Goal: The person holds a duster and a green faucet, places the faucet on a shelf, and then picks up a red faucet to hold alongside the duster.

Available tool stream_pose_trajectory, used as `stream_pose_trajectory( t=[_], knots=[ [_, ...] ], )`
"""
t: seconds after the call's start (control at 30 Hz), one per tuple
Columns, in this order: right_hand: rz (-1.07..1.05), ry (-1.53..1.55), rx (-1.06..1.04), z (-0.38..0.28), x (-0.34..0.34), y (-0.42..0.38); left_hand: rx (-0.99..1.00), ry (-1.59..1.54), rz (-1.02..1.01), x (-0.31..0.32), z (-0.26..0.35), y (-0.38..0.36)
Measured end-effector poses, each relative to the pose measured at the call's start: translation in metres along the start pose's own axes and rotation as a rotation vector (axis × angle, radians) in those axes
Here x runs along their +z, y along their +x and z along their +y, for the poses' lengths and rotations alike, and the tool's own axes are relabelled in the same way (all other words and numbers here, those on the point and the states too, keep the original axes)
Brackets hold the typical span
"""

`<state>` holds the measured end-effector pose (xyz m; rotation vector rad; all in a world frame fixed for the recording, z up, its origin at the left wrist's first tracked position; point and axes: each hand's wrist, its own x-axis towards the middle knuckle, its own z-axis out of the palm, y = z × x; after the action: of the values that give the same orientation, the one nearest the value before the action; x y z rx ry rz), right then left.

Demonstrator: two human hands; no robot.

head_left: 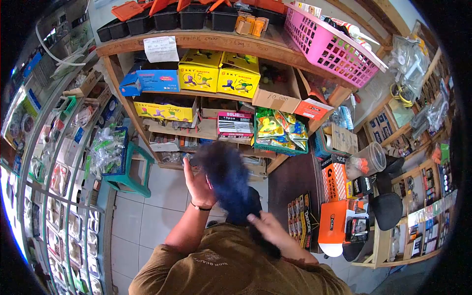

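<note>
A dark, fluffy duster (230,177) stands in front of my chest, blurred by motion, brown-black at the top and blue lower down. My right hand (268,228) is closed around its lower end, where dark material hides the grip. Beside the duster's left side is my left hand (199,187), palm up, with one digit stretched out and apart. The duster covers its other fingers. A thin pinkish-red edge (209,182) shows between that palm and the duster; I cannot make out what it belongs to.
Ahead stands a wooden shelf (206,40) with yellow boxes (199,71), a green basket (280,132) of packets and a pink basket (329,46). Left are a glass display case (59,196) and a green stool (132,172). An orange box (333,221) sits right.
</note>
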<state>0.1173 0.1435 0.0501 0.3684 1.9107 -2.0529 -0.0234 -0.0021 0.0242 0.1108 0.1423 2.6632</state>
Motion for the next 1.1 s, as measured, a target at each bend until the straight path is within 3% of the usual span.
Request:
stream_pose_trajectory(
  t=[0.07,0.1,0.13,0.2,0.27,0.3,0.33,0.4,0.43,0.47,0.53,0.57,0.6,0.67,0.7,0.73,0.8,0.83,0.87,0.93,0.97,1.0,1.03,1.07,1.1],
  knots=[
    [-0.278,-0.331,-0.011,-0.013,0.01,-0.005,0.042,0.109,-0.093,0.01,-0.004,0.003],
    [-0.137,-0.302,-0.14,-0.006,0.011,-0.005,0.036,0.112,-0.104,0.005,-0.003,0.007],
    [-0.118,-0.329,0.02,-0.017,0.0,-0.004,0.042,0.113,-0.102,-0.005,0.0,0.008],
    [0.097,0.056,0.057,-0.037,-0.011,-0.004,0.02,-0.087,-0.09,-0.024,0.009,0.009],
    [-0.157,0.344,-0.159,0.0,-0.056,0.011,0.061,0.052,-0.149,0.006,0.006,0.002],
    [0.09,0.137,0.019,-0.008,-0.042,0.005,0.017,-0.107,-0.216,-0.006,0.007,0.003],
    [0.151,-0.294,0.209,-0.037,-0.015,0.0,-0.032,-0.267,-0.283,-0.019,0.008,0.005],
    [-0.087,-0.595,-0.105,-0.007,0.0,-0.004,0.057,0.034,-0.199,-0.003,0.002,0.007],
    [-0.224,-0.345,-0.171,0.0,-0.002,0.002,0.045,0.043,-0.239,-0.007,0.004,0.009],
    [-0.222,-0.345,-0.171,-0.001,-0.007,0.003,0.043,0.043,-0.239,-0.008,0.006,0.009],
    [0.032,0.098,0.039,-0.019,-0.017,0.009,0.016,-0.456,-0.071,-0.008,0.01,0.008],
    [0.086,0.155,-0.03,-0.033,-0.004,0.001,0.019,-0.459,-0.073,-0.008,0.009,0.009],
    [0.033,-0.237,0.009,-0.022,-0.008,0.003,0.038,-0.276,-0.117,-0.008,0.008,0.01],
    [-0.22,-0.346,0.015,-0.009,-0.003,0.002,0.064,0.096,-0.199,-0.009,0.005,0.011],
    [-0.147,-0.254,-0.159,-0.022,0.006,-0.002,0.063,0.1,-0.163,-0.008,0.004,0.01],
    [-0.035,-0.211,0.0,-0.01,-0.003,0.007,0.063,0.099,-0.16,-0.019,0.005,0.01],
    [-0.046,0.139,-0.031,-0.01,-0.015,0.01,-0.048,-0.437,-0.225,-0.047,0.01,0.012],
    [0.041,-0.137,0.011,0.007,-0.018,0.013,0.042,-0.215,0.046,-0.036,0.006,0.008],
    [0.0,-0.281,-0.153,0.024,-0.015,0.013,0.043,-0.215,0.047,-0.028,0.003,0.007],
    [-0.139,-0.256,-0.091,-0.019,0.001,-0.001,0.042,0.002,-0.17,-0.013,0.003,0.01],
    [-0.035,-0.135,-0.002,-0.021,-0.001,0.002,0.024,0.019,-0.185,-0.006,0.005,0.009],
    [0.067,-0.017,0.087,-0.021,-0.005,0.005,0.012,0.018,-0.06,-0.006,0.006,0.005],
    [0.072,0.124,-0.001,-0.008,-0.012,0.008,0.02,0.01,-0.039,-0.018,0.008,0.006],
    [0.073,0.121,-0.003,-0.008,-0.012,0.007,0.026,0.001,-0.017,-0.028,0.008,0.009],
    [0.008,-0.115,-0.023,-0.01,-0.009,0.003,0.035,0.004,-0.086,-0.016,0.005,0.009]
  ],
)
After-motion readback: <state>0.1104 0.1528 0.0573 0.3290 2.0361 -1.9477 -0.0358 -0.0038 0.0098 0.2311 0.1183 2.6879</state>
